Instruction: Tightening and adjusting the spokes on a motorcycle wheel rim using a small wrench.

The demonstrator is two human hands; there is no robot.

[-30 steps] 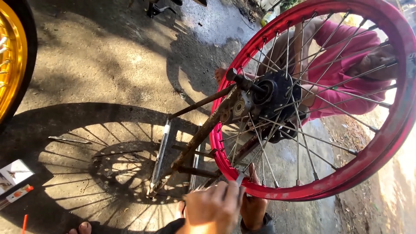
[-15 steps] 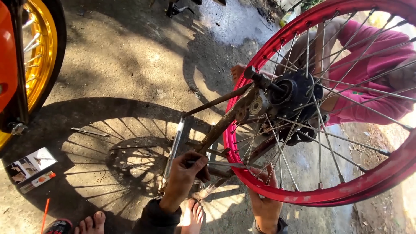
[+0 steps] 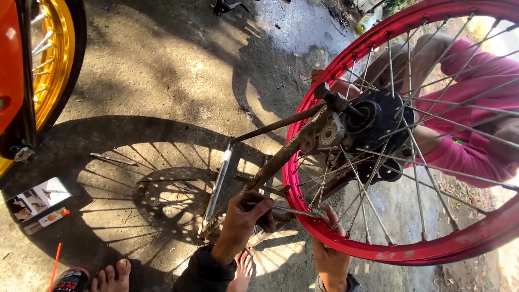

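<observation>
Far left: a gold-rimmed wheel (image 3: 51, 65) with a black tyre, next to an orange panel (image 3: 11, 59).
Near left: a small printed box (image 3: 37, 201) lies on the ground by my bare foot (image 3: 111, 276).
Near left edge: a spray can (image 3: 70, 279), top showing.
Far right: a person in a pink garment (image 3: 476, 113) behind the spokes.
Far top: a pale bottle (image 3: 366, 22) on the ground.
</observation>
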